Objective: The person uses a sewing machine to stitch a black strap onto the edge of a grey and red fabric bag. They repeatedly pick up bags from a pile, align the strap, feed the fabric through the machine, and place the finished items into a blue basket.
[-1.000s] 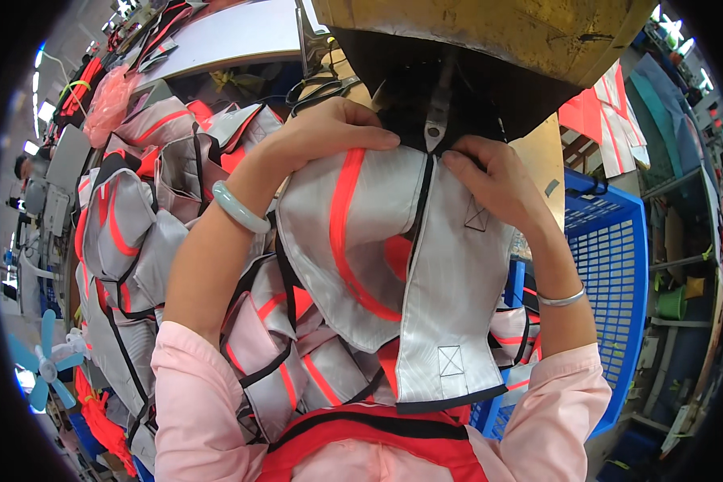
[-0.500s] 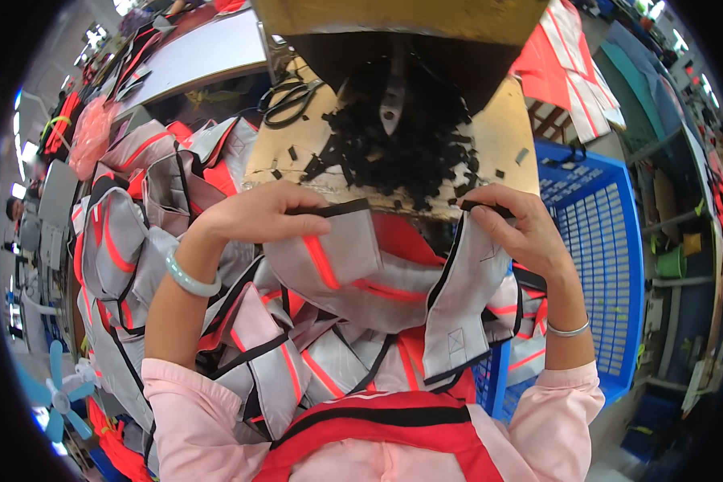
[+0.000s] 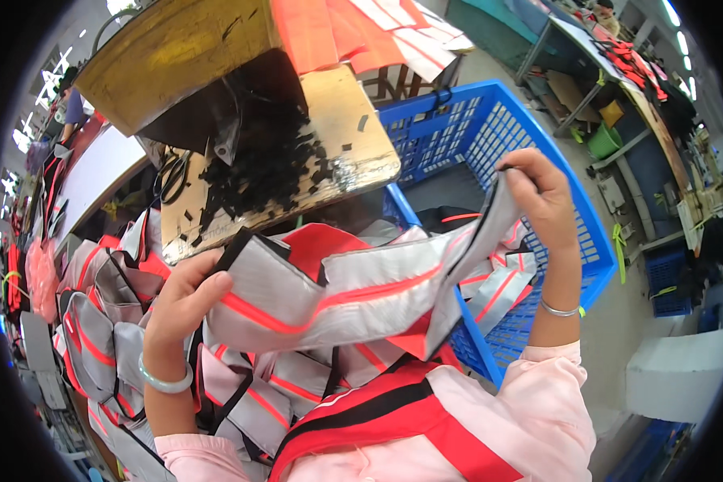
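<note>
A grey fabric piece (image 3: 337, 293) with an orange stripe and black edging stretches between both hands. My left hand (image 3: 181, 301) grips its left end near the pile of similar pieces. Over the blue basket, my right hand (image 3: 542, 193) pinches the right end and holds it raised. A red lining shows at the piece's upper edge. A pale green bangle sits on my left wrist, a thin silver one on my right.
A blue plastic basket (image 3: 490, 128) stands at the right with several grey and orange pieces inside. A pile of similar pieces (image 3: 112, 321) lies at the left. Ahead is a worn wooden board (image 3: 337, 136) strewn with black scraps, with scissors (image 3: 173, 173) beside it. Workbenches stand far right.
The view has swung right toward the blue basket. My right hand has carried its end of the fabric piece out over the basket while my left hand stays low on the other end.
</note>
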Demonstrator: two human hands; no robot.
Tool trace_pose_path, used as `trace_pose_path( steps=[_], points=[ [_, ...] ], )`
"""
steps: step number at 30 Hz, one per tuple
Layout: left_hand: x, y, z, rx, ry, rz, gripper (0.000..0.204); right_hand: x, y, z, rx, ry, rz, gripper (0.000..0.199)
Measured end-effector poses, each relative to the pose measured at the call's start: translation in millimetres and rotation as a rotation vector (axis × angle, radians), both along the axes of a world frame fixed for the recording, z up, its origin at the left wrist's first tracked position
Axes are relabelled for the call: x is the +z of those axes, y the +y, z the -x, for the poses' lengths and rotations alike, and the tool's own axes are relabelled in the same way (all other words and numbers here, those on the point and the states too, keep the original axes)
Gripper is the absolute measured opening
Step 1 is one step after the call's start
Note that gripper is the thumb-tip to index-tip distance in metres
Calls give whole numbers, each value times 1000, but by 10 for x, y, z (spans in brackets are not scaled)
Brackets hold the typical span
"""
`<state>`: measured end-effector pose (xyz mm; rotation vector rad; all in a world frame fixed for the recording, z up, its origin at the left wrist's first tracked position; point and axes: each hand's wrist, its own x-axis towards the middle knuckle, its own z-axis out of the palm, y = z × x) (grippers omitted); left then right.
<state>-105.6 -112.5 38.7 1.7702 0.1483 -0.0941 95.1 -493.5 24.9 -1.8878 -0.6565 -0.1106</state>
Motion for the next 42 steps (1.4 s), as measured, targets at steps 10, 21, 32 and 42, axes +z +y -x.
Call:
trace_pose_path(
  steps=[10, 21, 32, 42],
  points=[
    [-49, -474, -770, -606, -161, -447, 32, 403, 1272, 1321, 785, -752, 322, 31],
    [-323, -112, -219, -342, 3, -289, 38, -631, 1791, 1014, 565, -486, 406, 10],
    [-962, 7, 164, 139, -193, -373, 28, -579, 2081, 781, 584, -123, 264, 17],
    [-153, 541, -337, 4, -144, -542, 24, -337, 2453, 260, 669, 215, 228, 21]
  ],
)
